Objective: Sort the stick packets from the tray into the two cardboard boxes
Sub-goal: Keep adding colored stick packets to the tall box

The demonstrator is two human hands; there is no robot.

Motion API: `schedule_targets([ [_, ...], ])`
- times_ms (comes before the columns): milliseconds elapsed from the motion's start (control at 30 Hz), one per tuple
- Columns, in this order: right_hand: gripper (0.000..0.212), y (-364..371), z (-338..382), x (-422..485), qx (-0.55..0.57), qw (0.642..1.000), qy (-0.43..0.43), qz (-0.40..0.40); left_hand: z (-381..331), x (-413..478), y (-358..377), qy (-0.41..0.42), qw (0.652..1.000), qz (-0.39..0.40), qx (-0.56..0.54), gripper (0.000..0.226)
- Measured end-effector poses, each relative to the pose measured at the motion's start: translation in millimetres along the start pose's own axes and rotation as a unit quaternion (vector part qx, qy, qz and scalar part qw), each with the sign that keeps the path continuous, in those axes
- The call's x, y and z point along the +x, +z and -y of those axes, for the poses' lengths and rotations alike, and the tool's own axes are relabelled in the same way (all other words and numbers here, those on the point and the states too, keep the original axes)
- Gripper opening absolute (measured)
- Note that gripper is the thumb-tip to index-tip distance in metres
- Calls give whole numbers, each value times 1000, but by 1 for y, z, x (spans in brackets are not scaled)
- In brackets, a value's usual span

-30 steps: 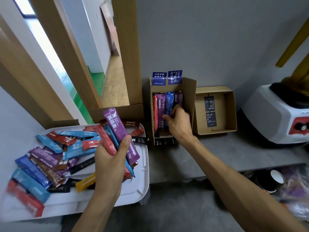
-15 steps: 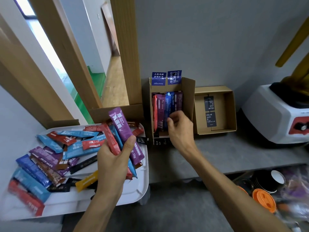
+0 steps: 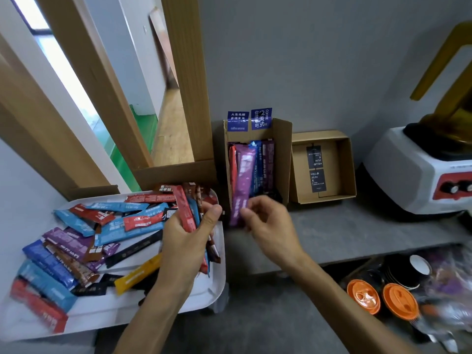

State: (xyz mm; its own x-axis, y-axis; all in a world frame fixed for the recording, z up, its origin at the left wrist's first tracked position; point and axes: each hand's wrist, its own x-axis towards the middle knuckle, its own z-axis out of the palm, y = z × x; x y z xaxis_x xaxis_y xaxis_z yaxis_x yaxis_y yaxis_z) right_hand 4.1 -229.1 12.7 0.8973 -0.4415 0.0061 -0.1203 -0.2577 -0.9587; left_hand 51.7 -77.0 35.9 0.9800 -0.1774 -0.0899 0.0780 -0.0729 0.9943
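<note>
Your left hand (image 3: 189, 241) is gripping a bundle of packets (image 3: 184, 213), red, blue and brown, with the fingers curled round it and the thumb pressing across the front. The bundle is standing roughly upright over the right end of the white tray (image 3: 204, 300). Your right hand (image 3: 268, 223) is pinching the lower end of a purple packet (image 3: 244, 180) between thumb and fingertips, with the remaining fingers loosely curled. The packet is pointing up and away from you. Its upper end is overlapping the red, blue and purple packets (image 3: 260, 162) standing in the tall box (image 3: 282, 154), but I cannot tell whether it is touching them. Its lower end is hanging out in front of the box. The tall box is sitting on the grey surface (image 3: 357, 231) against the wall, just right of the tray. The shallow box (image 3: 347, 169) is sitting just beside it on the right, and two black cards (image 3: 316, 172) are lying in it. Many loose packets (image 3: 102, 238) are lying in a heap across the tray, with a yellow packet (image 3: 138, 274) lying near your left wrist. A white appliance (image 3: 419, 175) is standing at the far right of the surface. Two orange lids (image 3: 383, 297) are showing below its front edge.
</note>
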Motion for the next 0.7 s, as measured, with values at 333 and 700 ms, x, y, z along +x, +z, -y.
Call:
schedule_targets([
  [333, 35, 5, -18, 87, -328, 933, 48, -140, 4, -4, 1, 7, 999, 36, -15, 21],
  [700, 20, -2, -23, 79, -306, 944, 3, -125, 12, 7, -13, -21, 999, 6, -33, 61],
])
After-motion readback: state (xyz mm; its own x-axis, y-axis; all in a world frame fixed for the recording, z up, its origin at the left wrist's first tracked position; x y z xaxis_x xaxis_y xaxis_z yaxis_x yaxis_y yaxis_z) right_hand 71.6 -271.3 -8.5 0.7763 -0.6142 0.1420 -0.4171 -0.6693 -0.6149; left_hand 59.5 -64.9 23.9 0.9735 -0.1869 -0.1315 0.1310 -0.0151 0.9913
